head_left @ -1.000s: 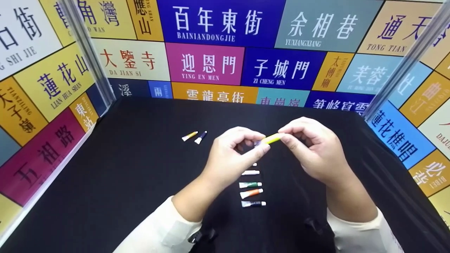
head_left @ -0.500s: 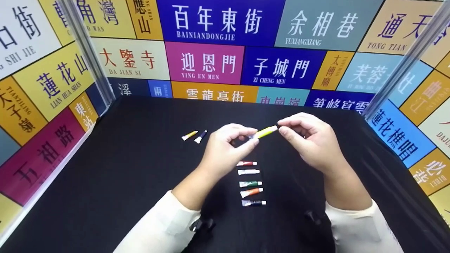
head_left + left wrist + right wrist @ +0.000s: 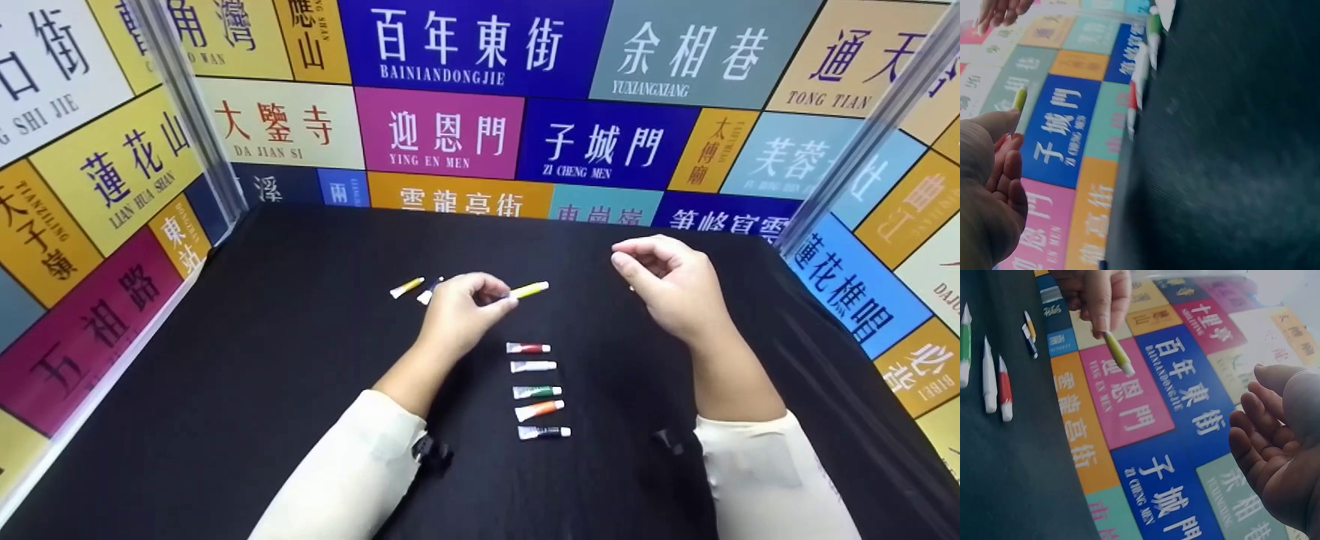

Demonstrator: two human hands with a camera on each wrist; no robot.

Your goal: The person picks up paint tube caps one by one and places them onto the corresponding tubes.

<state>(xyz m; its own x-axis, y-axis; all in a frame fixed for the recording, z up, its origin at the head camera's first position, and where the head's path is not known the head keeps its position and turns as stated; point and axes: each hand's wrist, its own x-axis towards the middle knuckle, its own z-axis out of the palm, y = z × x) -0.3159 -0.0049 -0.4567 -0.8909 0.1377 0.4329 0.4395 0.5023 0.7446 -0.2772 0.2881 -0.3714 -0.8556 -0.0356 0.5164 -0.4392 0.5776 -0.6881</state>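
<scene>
lime tube (image 3: 531, 290) is up off the black cloth (image 3: 225, 390), mid-scene. from the left: a yellow tube (image 3: 407, 287), a dark blue tube (image 3: 430, 290) partly behind the left hand (image 3: 461, 309), whose thumb and fingers pinch the lime tube's end; nearer, a row of five tubes (image 3: 537, 391); far right, the right hand (image 3: 671, 289), fingers loosely bent, gripping nothing.

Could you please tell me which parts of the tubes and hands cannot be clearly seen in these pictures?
- Head view: the pinched end of the yellow-green tube, hidden by the left hand.
- Head view: part of the dark blue tube, covered by the left hand.
- Head view: lettering on the nearest dark tube, too small to read.
- Left wrist view: part of the right hand, cut off by the top edge.
</scene>
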